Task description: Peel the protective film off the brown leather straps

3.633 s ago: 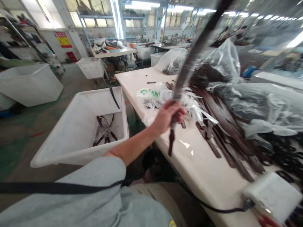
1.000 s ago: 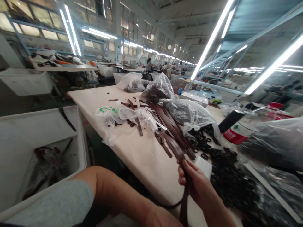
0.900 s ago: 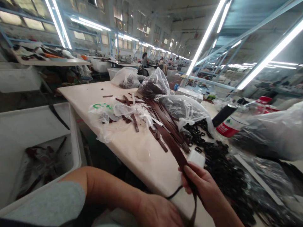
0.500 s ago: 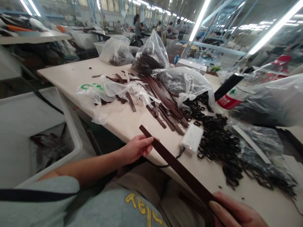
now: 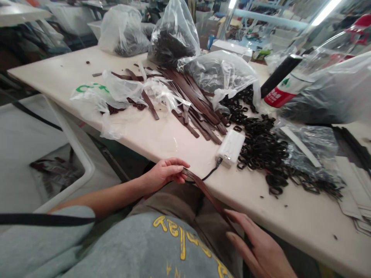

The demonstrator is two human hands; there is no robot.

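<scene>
A long dark brown strap (image 5: 207,193) stretches between my two hands, above my lap at the table's front edge. My left hand (image 5: 165,174) pinches its far end between thumb and fingers. Lower down, my right hand (image 5: 257,243) has its thumb and fingers on either side of the strap, whose near end is hidden. Beyond them on the table lies a pile of similar brown straps (image 5: 193,98). A white power bank (image 5: 231,146) with a black cable rests close by, next to a heap of black loops (image 5: 265,148).
Clear plastic bags (image 5: 174,36) with dark contents stand along the back of the table (image 5: 58,79). A crumpled bag (image 5: 92,104) lies at left. On the right are a red and white cup (image 5: 285,90) and pale strips (image 5: 350,189). A white bin (image 5: 84,154) stands at lower left.
The view has tipped downward. My right hand has come up and left, closer to my left hand. The strap has turned and bends slightly; its end no longer sticks out past my left fingers.
</scene>
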